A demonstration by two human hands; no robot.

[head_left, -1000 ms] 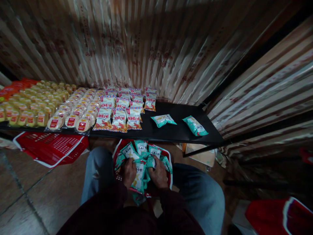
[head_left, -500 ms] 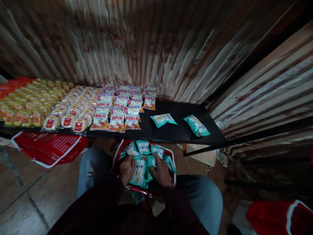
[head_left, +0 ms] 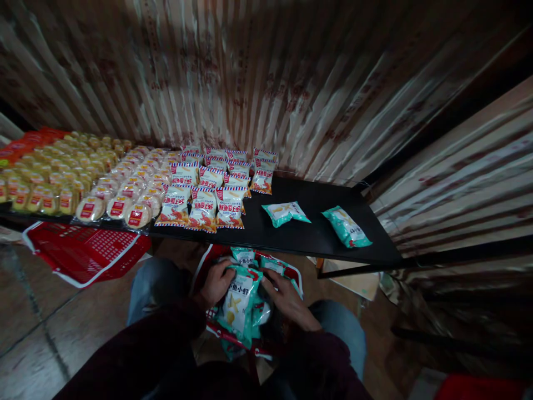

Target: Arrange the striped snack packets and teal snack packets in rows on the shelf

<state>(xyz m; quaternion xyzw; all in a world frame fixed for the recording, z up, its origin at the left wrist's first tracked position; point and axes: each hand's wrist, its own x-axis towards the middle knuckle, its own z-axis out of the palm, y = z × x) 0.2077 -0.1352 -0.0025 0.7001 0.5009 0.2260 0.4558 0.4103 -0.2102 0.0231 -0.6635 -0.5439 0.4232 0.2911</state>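
Note:
A teal-and-white snack bag (head_left: 236, 305) stands tilted at the top of the red shopping basket (head_left: 300, 278) between my knees. My left hand (head_left: 217, 282) closes on the bag's upper left edge, thumb toward its front. My right hand (head_left: 288, 295) grips near its upper right edge, with the fingertips partly hidden behind it. Other teal bags (head_left: 245, 256) fill the basket around and beneath my hands. On the black shelf above the basket, two more bags of this kind lie flat: a left one (head_left: 286, 213) and a right one (head_left: 346, 226).
Along the shelf (head_left: 266, 240) to the left stand rows of orange-and-white snack bags (head_left: 202, 210), round wrapped crackers (head_left: 137, 215) and yellow packaged cakes (head_left: 44, 199). A second red basket (head_left: 83, 250) sits below at left. Corrugated sheeting (head_left: 266, 83) backs the shelf.
Both hands have shifted, and the front teal bag now sits higher and closer to me. My right hand has moved right, its forearm more slanted. The view has turned slightly left.

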